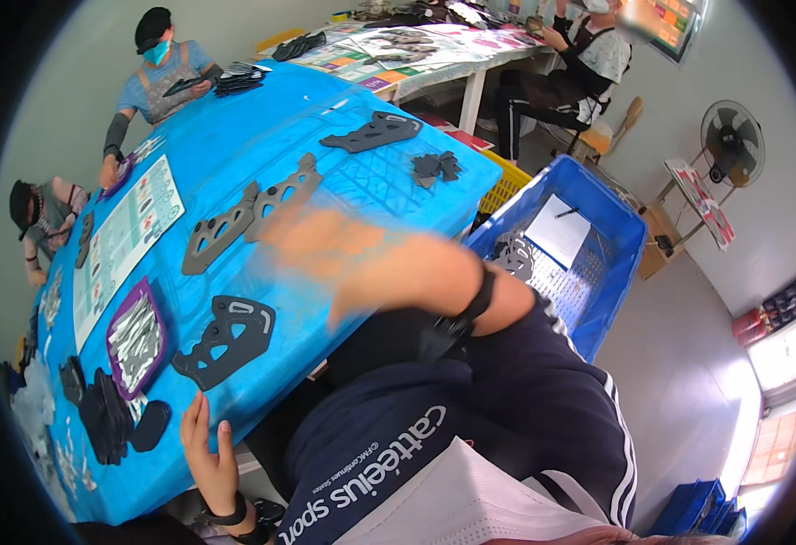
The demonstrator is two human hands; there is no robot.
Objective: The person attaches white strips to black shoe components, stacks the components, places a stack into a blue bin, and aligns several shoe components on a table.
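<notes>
My left hand (209,450) is at the table's near edge, fingers stretched out and holding nothing. Just beyond its fingertips lies a dark grey flat panel (203,361) with cut-out holes and pale slots. My right hand (312,245) is smeared by motion over the table, so its fingers cannot be read. Beside it lie two brownish-grey cut-out panels, one nearer (201,253) and one farther (300,186), partly covered by the blur. A purple tray (113,352) of silvery strips sits left of the dark panel.
Black flat pieces (107,420) lie stacked at left on the blue-covered table (234,118). Farther off are another dark panel (373,134) and small dark pieces (436,168). A blue crate (630,238) stands right of the table. Co-workers sit at the far side.
</notes>
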